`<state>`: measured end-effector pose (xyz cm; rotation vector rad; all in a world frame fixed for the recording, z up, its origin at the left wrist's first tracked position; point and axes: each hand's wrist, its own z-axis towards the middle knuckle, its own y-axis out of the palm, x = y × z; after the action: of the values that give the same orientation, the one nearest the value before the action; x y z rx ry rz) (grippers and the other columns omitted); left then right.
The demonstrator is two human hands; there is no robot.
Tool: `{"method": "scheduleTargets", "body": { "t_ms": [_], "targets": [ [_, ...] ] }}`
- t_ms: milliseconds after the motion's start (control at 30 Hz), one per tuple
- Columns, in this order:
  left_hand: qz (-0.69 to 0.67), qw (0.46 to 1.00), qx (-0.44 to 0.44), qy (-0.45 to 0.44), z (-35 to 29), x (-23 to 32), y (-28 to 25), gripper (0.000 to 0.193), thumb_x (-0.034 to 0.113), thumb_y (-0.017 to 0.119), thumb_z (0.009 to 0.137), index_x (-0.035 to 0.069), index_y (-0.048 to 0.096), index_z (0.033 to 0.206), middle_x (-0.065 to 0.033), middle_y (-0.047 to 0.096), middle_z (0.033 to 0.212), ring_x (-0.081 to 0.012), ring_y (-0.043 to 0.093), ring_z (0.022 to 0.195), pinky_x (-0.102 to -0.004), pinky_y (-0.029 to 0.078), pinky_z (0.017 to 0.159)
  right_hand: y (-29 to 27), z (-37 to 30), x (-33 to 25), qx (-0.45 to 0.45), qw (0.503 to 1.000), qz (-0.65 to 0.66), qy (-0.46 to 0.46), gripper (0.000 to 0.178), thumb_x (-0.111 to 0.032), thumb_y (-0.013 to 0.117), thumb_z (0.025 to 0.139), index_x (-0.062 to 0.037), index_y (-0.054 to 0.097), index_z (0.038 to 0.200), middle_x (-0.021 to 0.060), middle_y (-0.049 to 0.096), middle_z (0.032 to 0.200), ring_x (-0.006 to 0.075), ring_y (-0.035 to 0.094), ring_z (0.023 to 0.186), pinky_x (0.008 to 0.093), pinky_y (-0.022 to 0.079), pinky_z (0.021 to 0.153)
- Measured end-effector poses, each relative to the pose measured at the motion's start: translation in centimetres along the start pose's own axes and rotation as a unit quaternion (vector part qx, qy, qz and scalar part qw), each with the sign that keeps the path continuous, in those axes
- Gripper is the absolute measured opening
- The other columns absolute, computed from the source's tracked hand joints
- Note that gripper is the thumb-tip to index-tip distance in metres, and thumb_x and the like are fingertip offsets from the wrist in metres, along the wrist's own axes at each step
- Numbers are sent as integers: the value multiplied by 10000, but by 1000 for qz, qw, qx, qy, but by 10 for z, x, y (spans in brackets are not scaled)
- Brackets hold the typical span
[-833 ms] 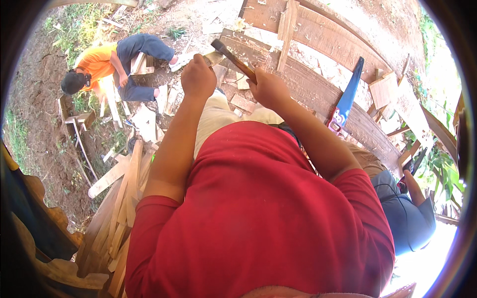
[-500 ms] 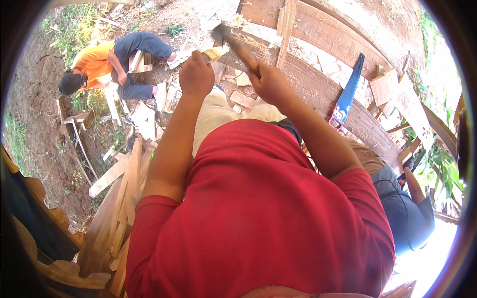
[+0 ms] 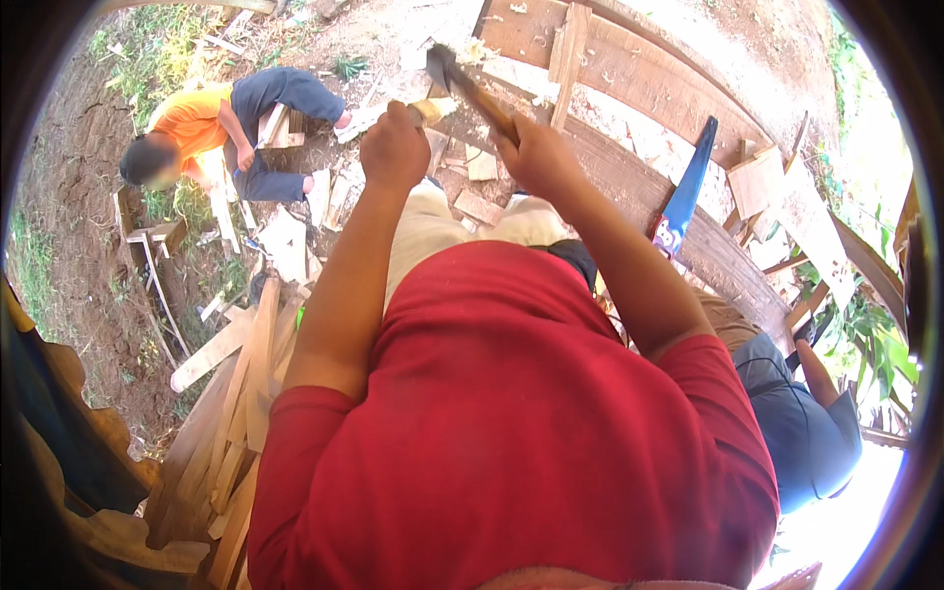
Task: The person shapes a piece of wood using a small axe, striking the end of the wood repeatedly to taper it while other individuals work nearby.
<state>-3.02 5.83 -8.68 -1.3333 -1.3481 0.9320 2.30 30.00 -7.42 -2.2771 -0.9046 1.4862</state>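
Note:
My left hand (image 3: 395, 147) is closed round a short pale piece of wood (image 3: 431, 109), whose free end sticks out to the right of my fist. In my right hand (image 3: 541, 157) is a hatchet (image 3: 484, 104), gripped by its wooden handle. Its dark metal head (image 3: 442, 65) is just beyond the piece of wood, apart from it as far as I can tell. My fingers hide the rest of the wood piece and the lower end of the handle.
A blue-bladed handsaw (image 3: 688, 187) lies on the long plank (image 3: 629, 162) at right. Offcuts and shavings litter the ground ahead. A person in orange (image 3: 192, 118) sits at far left; another in dark clothes (image 3: 796, 413) is close at right. Boards (image 3: 236, 413) are piled at my left.
The hatchet has shifted slightly up and right, and its head, blurred before, is now sharp. My left hand has hardly moved. The person in orange has turned their head.

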Motion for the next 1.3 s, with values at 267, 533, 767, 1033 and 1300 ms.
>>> {"method": "scheduleTargets", "body": {
  "t_ms": [267,533,767,1033,1300],
  "targets": [
    [10,1000,-1,-7,-3,-3,-5,292,212,654,993,-10,530,1136,-269,733,981,-469,742,941,-580,581,830,16,0,21,-25,998,-49,14,315,-343,615,1052,-39,659,1124,236,756,953,462,730,903,575,561,828],
    [12,1000,8,-6,-8,-15,3,338,244,659,1004,-16,497,1146,-297,728,935,-486,747,883,-577,593,767,6,-15,-1,-10,999,44,2,325,-353,621,1050,-39,667,1116,243,757,991,478,728,922,583,554,832],
    [43,999,10,-23,-15,-26,0,336,277,653,1009,-19,514,1085,-261,744,856,-457,759,787,-542,611,716,11,-7,1,15,996,91,5,355,-371,640,1043,-34,656,1153,263,745,981,485,716,947,579,542,847],
    [17,998,-18,-50,-18,-39,5,340,282,663,1003,-15,534,1104,-262,750,916,-464,757,871,-560,599,798,-1,3,-16,-20,998,52,-28,344,-383,629,1047,-45,653,1106,251,744,958,485,715,909,587,537,821],
    [23,998,-34,-50,-18,-26,-5,342,290,657,1009,-16,545,1110,-264,754,926,-445,764,881,-542,605,812,13,4,-6,-31,998,-39,-34,329,-375,656,1040,-54,634,1108,246,745,1018,466,727,905,595,544,810]
  ]
}}
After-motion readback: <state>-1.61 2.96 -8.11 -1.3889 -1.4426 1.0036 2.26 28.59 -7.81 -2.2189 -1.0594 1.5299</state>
